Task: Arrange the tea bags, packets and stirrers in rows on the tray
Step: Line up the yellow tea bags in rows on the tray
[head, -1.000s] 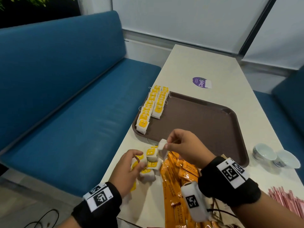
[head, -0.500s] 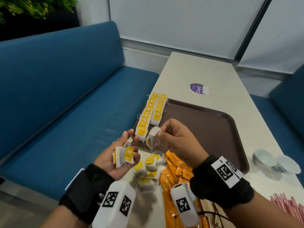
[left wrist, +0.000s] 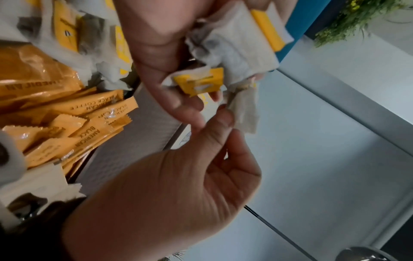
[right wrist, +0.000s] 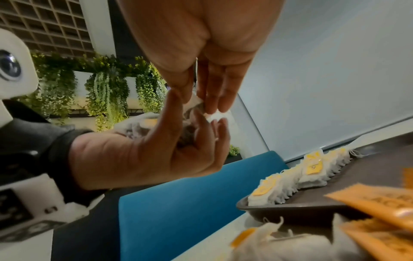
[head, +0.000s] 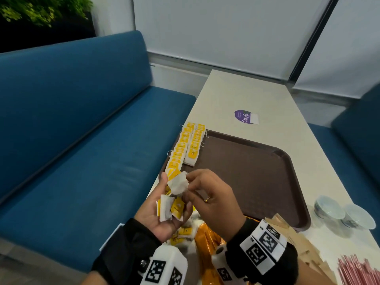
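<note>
- The right hand (head: 207,194) pinches a single tea bag (head: 178,183) between thumb and fingertips, held in the air just over the near left corner of the tray (head: 267,182).
- The left hand (head: 162,210) lies palm up beneath it, fingers loosely curled round a small bunch of tea bags (head: 170,208); three or so, though the folds make the count unsure.
- Step in hand, as I judge it: sorting tea bags and feeding them one by one to the tray.
- Next move calls for setting the pinched bag down at the near end of the shorter row, tag up and square with its neighbours.
- Two rows of tea bags (head: 186,148) stand on the tray's left edge.
- Orange packets (left wrist: 67,113) lie heaped on the table (head: 246,93); pink stirrers (head: 357,270) wait at the right; two small cups (head: 343,212) stand beside the tray.
</note>
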`<action>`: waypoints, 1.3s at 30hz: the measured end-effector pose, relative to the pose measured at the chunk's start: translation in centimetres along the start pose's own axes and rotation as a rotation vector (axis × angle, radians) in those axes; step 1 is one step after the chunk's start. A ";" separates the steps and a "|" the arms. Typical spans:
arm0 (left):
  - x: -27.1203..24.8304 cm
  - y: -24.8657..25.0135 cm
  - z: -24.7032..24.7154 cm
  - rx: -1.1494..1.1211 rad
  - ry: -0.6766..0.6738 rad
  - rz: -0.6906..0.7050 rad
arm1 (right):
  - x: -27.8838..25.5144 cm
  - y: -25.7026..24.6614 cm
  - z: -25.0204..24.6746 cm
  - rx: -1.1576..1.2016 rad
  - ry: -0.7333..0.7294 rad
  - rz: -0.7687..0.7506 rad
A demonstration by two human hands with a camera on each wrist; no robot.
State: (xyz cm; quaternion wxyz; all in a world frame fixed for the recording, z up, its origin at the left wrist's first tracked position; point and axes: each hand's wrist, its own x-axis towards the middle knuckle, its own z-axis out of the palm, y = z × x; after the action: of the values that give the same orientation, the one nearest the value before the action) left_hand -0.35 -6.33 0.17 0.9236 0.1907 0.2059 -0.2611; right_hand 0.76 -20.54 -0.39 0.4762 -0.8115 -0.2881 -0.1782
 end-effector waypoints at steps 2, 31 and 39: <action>0.2 0.0 -0.2 0.017 -0.004 0.000 | -0.1 0.4 -0.3 -0.087 0.007 -0.084; 3.7 1.4 -0.8 0.876 0.030 0.622 | 6.1 0.9 -2.4 0.456 -0.045 0.636; 4.4 1.9 -1.8 0.870 0.235 0.512 | 8.4 5.5 -2.0 0.144 0.046 0.763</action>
State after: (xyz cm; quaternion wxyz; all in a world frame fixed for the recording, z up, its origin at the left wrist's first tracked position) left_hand 3.68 -5.79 -2.98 0.7638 0.6294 0.1275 -0.0652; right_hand 10.71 -21.92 1.65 0.5702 -0.8207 0.0337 0.0142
